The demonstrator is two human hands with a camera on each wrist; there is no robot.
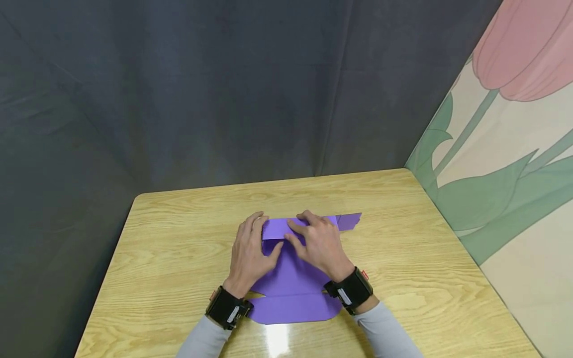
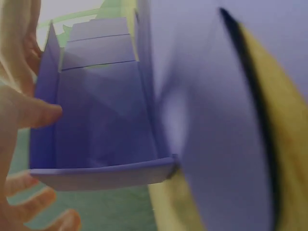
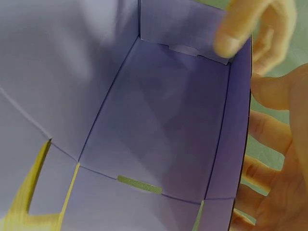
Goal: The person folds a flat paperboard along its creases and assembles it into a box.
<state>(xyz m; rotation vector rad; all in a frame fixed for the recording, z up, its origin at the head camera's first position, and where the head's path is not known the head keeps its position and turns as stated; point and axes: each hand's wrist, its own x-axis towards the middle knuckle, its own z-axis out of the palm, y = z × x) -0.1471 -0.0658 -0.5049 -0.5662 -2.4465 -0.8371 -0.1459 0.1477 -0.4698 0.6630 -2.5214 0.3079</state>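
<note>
Purple box: crease slot plain from right wrist, hidden from head.

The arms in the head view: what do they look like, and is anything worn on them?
They are a person's, in light grey sleeves, with bare left hand and right hand. Each wrist wears a chunky black device with a small whitish label and a bit of red at its edge. I see no cables.
</note>
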